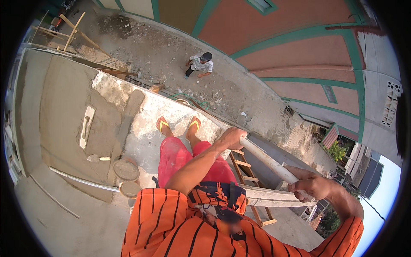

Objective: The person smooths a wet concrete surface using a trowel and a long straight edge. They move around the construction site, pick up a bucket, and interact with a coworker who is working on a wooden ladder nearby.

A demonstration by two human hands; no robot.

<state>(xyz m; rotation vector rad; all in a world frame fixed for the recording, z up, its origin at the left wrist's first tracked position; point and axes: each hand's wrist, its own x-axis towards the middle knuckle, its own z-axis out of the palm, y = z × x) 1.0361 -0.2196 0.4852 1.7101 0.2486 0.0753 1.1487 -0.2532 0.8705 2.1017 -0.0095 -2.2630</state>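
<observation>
A long pale rod, which looks like a pipe or straight bar, slants across in front of my body, out past the ledge side. My left hand is closed around its upper end. Farther down, my right hand wraps the lower end, fingers curled underneath. On the fresh grey mortar to my left lie a long white plastering float and a small trowel with a light handle. Two round buckets of grey mix, one larger bucket and one smaller bucket, stand beside my left leg.
My sandalled feet stand on a rough concrete ledge high above an alley. A wooden ladder leans to my right. Below, a person stands on the rubble-strewn ground. A thin strip borders the mortar.
</observation>
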